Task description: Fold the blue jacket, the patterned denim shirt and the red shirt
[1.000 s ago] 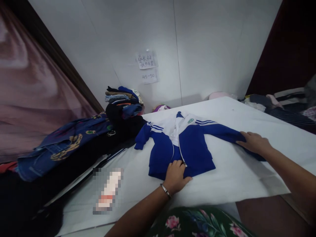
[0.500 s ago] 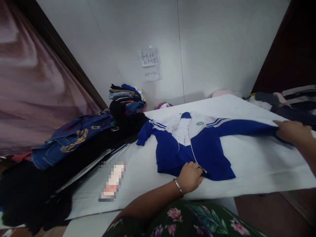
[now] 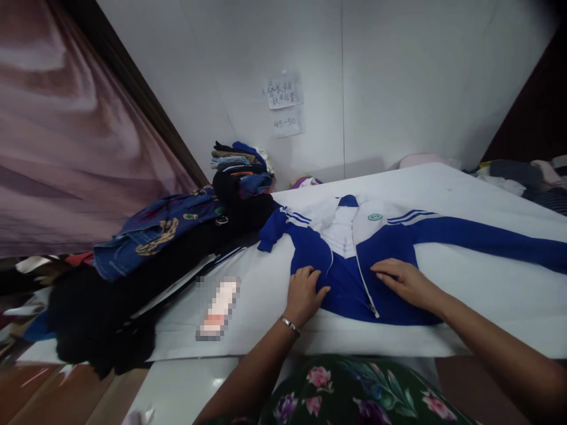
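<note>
A: What occupies the middle of the white table point(image 3: 491, 289)?

B: A blue-and-white jacket point(image 3: 390, 242), front uppermost, collar towards the wall point(image 3: 398, 77), zip point(image 3: 364, 283) undone. A narrow white strip separates its hem from the table's near edge.

A: How are the hands disposed?

B: The left hand point(image 3: 305, 293) rests on the lower part of the left-hand front panel, its thumb spread away from the fingers. The right hand point(image 3: 407, 283) lies over the other panel, just beside the zip, fingers extended; whether they pinch any fabric cannot be told.

A: And the margins on either side?

B: The right-hand sleeve point(image 3: 487, 239) runs outward until the border of the view cuts it off, with broad white surface above and below it. The left-hand sleeve point(image 3: 272, 231) is bunched short and sits close against black garments point(image 3: 186, 260).

A: What limits the room there?

B: Those garments, topped by a denim piece point(image 3: 146, 233), slant along the left side and hang past the near edge; a folded stack point(image 3: 241, 162) stands at their far end. Between them and the left hand, white surface surrounds a pixelated patch point(image 3: 219, 307).
</note>
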`<state>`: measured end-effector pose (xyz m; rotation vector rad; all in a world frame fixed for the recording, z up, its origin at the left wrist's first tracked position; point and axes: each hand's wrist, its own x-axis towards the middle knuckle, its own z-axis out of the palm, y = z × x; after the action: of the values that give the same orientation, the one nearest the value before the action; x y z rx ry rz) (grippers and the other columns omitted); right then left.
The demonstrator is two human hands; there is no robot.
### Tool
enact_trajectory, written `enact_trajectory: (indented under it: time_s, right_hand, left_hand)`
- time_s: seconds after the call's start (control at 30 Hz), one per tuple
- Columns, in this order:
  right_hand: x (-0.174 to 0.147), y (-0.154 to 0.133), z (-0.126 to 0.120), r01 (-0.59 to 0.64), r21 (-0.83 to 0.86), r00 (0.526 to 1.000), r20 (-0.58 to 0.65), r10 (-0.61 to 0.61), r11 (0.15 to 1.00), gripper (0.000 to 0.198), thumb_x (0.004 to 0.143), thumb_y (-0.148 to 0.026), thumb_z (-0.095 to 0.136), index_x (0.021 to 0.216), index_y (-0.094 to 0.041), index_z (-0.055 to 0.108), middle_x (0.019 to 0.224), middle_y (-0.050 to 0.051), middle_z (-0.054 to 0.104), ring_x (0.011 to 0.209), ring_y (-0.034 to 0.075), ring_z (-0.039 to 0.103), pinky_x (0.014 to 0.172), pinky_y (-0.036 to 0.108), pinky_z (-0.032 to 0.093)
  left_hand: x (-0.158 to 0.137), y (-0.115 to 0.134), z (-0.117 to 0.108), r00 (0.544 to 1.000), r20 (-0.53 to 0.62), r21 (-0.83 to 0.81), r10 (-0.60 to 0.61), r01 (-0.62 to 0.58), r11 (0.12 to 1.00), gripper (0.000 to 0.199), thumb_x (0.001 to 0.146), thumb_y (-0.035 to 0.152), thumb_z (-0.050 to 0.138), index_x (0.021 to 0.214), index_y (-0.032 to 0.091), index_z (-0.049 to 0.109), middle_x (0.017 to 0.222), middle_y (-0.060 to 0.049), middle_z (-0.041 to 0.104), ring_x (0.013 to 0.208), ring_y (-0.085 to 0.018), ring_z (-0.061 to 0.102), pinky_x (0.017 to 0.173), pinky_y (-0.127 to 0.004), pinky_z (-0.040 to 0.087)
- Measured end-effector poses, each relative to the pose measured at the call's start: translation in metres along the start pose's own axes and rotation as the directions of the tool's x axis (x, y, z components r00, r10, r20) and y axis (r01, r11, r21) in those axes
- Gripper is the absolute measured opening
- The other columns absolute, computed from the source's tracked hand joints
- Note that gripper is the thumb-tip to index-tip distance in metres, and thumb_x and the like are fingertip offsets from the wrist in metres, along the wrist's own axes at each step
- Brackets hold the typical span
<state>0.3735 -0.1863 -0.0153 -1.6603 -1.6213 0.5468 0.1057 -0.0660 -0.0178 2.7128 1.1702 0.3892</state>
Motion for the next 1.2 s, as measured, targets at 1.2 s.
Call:
enact_trajectory:
  time_s: [1.2]
  right_hand:
    - [0.107, 0.007, 0.06, -0.502, 0.557, 0.831, 0.097, 0.548, 0.662, 0.072, 0.066, -0.012, 0.066, 0.135, -0.017, 0.047, 0.062, -0.007, 0.05, 0.051, 0.012, 0.053, 0.043, 0.023, 0.045]
  left_hand:
    - [-0.009, 0.008, 0.008, 0.96, 0.051, -0.325, 0.275, -0.245, 0.914, 0.026, 0.093, 0.036, 0.053, 0.11, 0.024, 0.068, 0.105, -0.004, 0.069, 0.099, -0.02, 0.058, 0.09, -0.036, 0.04]
